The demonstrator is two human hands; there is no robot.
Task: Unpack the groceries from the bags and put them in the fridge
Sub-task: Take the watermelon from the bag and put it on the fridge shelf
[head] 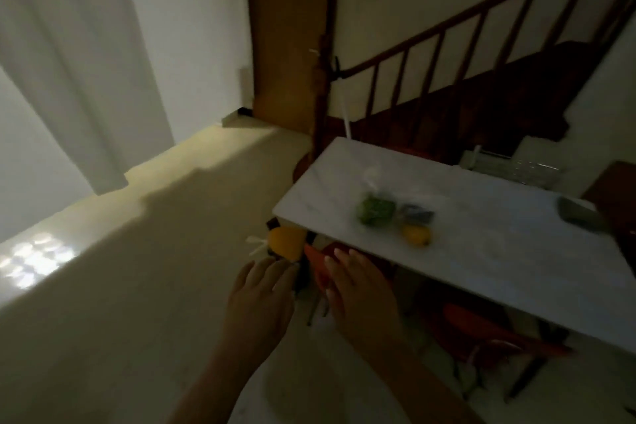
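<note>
Both hands reach forward at the bottom of the view, forearms rising from the lower edge. Left hand [261,296] has its fingers spread and fairly straight, gripping nothing; its fingertips come close to a yellow-orange item [287,244] low down by the near left corner of the bench, though blur hides whether they touch. Right hand [361,289] is likewise open with straight fingers, nothing in it, held just beside a red-orange shape [318,267] that lies between the two hands; what that shape is cannot be told in the dim, smeared picture.

Left of the hands, the pale floor [155,251] runs wide and bare to a white wall [86,62], with a patch of sunlight [34,262] at the far left edge. Farther back stands a brown wooden door [285,45].

To the right, the white bench [499,251] stretches diagonally, its long near edge overhanging a red chair [481,323] tucked beneath. On the bench top, well in from every edge, lies a clear bag [378,196] with green produce [375,212], a dark blue item [418,215] touching it, and a yellow fruit [417,235] just in front. A grey object [578,213] sits near the bench's far right edge. Behind rises a wooden stair railing [481,34].
</note>
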